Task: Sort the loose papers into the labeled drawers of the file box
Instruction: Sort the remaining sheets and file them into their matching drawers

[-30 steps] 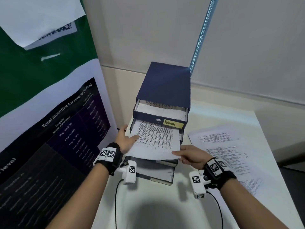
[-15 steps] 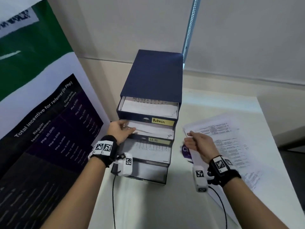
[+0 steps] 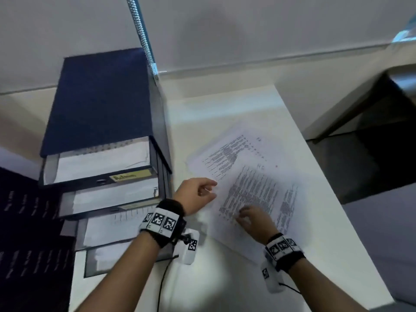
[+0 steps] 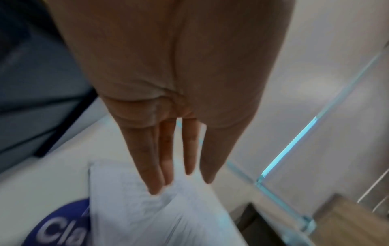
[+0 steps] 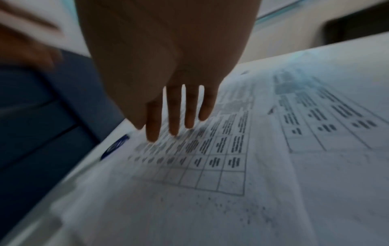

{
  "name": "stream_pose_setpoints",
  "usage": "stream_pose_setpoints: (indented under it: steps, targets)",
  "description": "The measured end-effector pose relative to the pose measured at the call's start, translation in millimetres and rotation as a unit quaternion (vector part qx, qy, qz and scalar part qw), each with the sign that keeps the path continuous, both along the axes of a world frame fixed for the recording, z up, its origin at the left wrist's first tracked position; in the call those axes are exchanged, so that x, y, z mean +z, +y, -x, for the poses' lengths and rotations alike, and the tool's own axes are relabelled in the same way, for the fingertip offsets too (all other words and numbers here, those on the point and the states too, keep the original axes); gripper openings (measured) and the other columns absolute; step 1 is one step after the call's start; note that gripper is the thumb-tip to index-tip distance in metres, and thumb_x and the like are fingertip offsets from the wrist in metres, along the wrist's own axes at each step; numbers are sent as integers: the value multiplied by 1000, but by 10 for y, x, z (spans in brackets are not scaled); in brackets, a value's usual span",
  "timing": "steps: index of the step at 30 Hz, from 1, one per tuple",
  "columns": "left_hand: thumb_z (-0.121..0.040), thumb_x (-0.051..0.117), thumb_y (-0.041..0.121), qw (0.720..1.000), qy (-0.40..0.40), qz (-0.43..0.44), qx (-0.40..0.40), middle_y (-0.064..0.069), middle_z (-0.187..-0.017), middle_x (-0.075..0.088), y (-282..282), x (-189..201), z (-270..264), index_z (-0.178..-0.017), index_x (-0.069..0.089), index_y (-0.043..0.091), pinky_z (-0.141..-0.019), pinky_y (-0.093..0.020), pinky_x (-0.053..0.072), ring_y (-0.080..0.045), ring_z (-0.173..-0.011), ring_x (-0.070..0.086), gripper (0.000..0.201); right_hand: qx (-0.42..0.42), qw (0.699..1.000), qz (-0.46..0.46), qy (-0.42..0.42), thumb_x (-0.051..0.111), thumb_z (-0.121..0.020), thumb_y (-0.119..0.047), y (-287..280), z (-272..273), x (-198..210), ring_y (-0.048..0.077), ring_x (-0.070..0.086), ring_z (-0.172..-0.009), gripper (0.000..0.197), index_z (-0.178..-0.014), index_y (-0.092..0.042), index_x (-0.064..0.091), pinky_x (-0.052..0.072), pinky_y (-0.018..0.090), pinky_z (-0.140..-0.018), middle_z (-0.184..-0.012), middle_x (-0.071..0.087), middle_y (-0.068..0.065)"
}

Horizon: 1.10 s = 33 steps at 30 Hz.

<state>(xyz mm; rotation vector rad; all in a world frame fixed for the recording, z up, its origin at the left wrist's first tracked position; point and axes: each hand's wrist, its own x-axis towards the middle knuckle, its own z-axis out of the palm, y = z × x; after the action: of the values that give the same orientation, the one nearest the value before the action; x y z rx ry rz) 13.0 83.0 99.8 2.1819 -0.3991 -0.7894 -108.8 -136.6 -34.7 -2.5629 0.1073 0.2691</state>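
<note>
The dark blue file box (image 3: 101, 97) stands at the table's left, its drawers pulled out in steps with white sheets inside. The top drawer carries a yellow "Admin" label (image 3: 130, 176). Loose printed papers (image 3: 254, 176) lie spread on the white table to its right. My left hand (image 3: 211, 190) is at the pile's left edge, its straight fingers (image 4: 155, 186) touching a sheet's corner (image 4: 147, 208). My right hand (image 3: 242, 216) lies on the top sheet, and its straight fingertips (image 5: 151, 138) press on a printed grid (image 5: 210, 158). Neither hand grips anything.
A dark poster (image 3: 22, 221) stands left of the box. The table's right edge (image 3: 319, 181) drops to a dark floor beside a piece of furniture (image 3: 371, 104). A round blue logo (image 4: 61, 228) shows at the pile's left edge. Cables trail from both wrists.
The sheet both hands held over the drawers now lies in the second drawer. Both hands have left the box and moved right onto the loose papers. The view has swung right.
</note>
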Motion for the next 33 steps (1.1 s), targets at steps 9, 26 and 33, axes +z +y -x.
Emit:
stream_pose_setpoints:
  steps: [9, 26, 33]
  targets:
    - [-94, 64, 30, 984, 23, -174, 26, -15, -141, 52, -870, -981, 18, -143, 43, 8, -105, -39, 45, -31, -126, 53, 58, -364, 923, -109, 57, 82, -65, -51, -685, -13, -135, 36, 42, -135, 116, -153, -8, 19, 38, 49, -111, -152, 35, 17]
    - [-62, 94, 26, 940, 67, 118, 313, -2, -79, 77, -688, -1072, 30, -89, 74, 16, -69, -35, 60, -21, -76, 74, 35, -456, 862, -222, 9, 80, -78, -12, -1040, 221, -126, 4, 64, -56, 13, -90, -8, 75, 48, 9, -48, -77, 74, 3]
    - [-61, 83, 65, 966, 122, 5, 226, -4, -126, 65, -608, -1072, 113, -124, 61, 7, -98, -34, 49, -23, -115, 61, 88, -427, 851, -301, 46, 76, -81, -5, -1026, 262, -111, 25, 74, -69, 21, -102, -6, 72, 62, 42, -63, -82, 76, 8]
